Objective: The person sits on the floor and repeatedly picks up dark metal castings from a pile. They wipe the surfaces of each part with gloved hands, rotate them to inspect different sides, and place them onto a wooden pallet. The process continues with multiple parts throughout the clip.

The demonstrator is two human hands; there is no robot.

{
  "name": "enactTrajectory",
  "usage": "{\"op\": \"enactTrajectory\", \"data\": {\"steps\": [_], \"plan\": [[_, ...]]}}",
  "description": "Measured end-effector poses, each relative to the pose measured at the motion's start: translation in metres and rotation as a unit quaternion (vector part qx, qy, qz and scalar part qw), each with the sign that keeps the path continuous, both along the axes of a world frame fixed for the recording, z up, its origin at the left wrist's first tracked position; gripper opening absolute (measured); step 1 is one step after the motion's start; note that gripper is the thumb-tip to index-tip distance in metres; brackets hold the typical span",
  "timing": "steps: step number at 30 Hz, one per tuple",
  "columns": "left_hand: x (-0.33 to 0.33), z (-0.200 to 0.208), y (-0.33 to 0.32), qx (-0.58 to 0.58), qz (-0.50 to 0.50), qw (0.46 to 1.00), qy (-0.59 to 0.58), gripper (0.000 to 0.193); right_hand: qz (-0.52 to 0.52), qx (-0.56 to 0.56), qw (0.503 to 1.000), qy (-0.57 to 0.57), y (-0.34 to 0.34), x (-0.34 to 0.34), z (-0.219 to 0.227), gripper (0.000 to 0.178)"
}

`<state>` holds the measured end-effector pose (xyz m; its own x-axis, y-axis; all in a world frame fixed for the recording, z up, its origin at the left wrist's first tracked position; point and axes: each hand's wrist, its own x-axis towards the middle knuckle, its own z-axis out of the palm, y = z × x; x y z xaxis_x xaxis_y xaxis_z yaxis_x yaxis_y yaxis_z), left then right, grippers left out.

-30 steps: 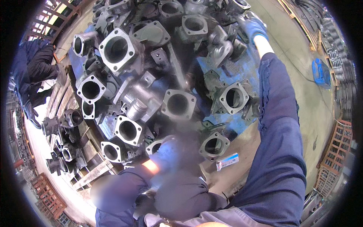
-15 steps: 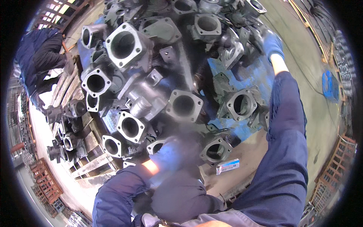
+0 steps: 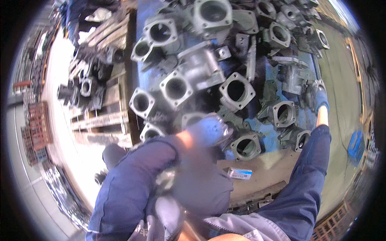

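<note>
Metal castings [image 3: 201,66] crowd the blue platform [image 3: 271,150], and from my remote seat I take things nearest first. A small white-and-blue box [image 3: 240,173] lies just short of the closest square-flanged casting [image 3: 246,147]. Near that casting, the left hand [image 3: 207,130], in a blue glove, bends over the front row beside a round-mouthed flange [image 3: 192,119]. Blur and a grey glint at its fingertips spoil my view, so I can't tell whether it grasps a part or merely rests there. Farther out, the right hand [image 3: 321,98] reaches to the platform's right edge, beside an upright casting [image 3: 293,78]; its fingers show too small for me to say if they are clasped on anything.

I judge the castings heavy, rigid and hard to break, though their smooth faces could slide under a glove. I would hook fingers inside a wide mouth, or hold a flange rim with one hand and bear the body with the other.

Left of the platform, a wooden pallet [image 3: 100,120] bears more castings, and past it I see a co-worker [image 3: 73,16] in dark clothing.
</note>
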<state>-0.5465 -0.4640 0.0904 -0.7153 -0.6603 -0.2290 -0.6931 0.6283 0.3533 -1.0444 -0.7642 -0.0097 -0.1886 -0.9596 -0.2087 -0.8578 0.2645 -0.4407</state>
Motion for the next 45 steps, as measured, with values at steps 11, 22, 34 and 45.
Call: {"op": "enactTrajectory", "data": {"steps": [11, 22, 34, 45], "plan": [[0.021, 0.029, 0.028, -0.145, 0.115, 0.969, 0.164, 0.033, 0.133, -0.118, 0.944, 0.277, 0.086, 0.2, 0.201, 0.046], [0.256, 0.083, 0.248, -0.172, 0.64, 0.74, 0.113, 0.03, 0.589, 0.091, 0.774, -0.214, 0.299, 0.563, 0.295, 0.022], [0.29, 0.12, 0.278, -0.203, 0.718, 0.464, 0.478, 0.025, 0.683, -0.011, 0.683, 0.259, 0.434, 0.573, 0.131, 0.055], [0.326, 0.039, 0.269, -0.186, 0.772, 0.511, 0.329, 0.033, 0.521, 0.009, 0.819, 0.238, 0.42, 0.574, 0.081, 0.052]]}}
